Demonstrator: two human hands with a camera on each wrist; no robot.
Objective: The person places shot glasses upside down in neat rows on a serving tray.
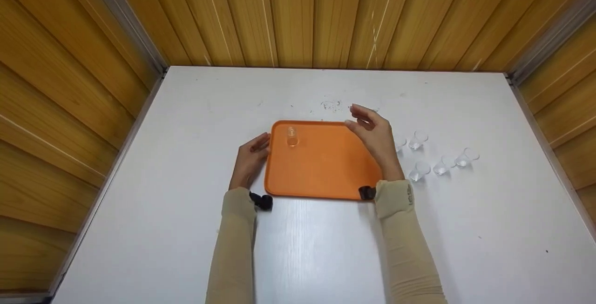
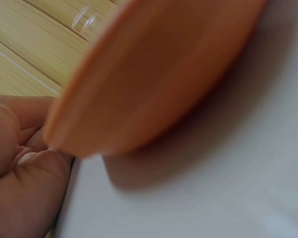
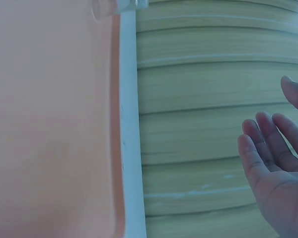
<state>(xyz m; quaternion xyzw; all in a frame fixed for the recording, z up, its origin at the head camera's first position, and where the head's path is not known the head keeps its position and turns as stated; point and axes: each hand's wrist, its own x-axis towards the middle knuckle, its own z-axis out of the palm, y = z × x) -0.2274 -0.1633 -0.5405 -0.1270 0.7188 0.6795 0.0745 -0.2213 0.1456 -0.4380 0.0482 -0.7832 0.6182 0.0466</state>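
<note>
An orange tray lies on the white table, carrying one small clear cup near its far left corner. My left hand is beside the tray's left edge, its fingers loosely bent against or just next to the rim. In the left wrist view, the tray's rim partly covers the fingertips of that hand, so firm contact cannot be told. Above the tray's right side, my right hand hovers with spread, slightly bent fingers and nothing between them. Its palm and separated fingers show in the right wrist view.
Several more clear cups stand on the table right of the tray; one is partly hidden behind the right hand. Wood-panelled walls border the table at the back and sides. Dark marks spot the tabletop beyond the tray.
</note>
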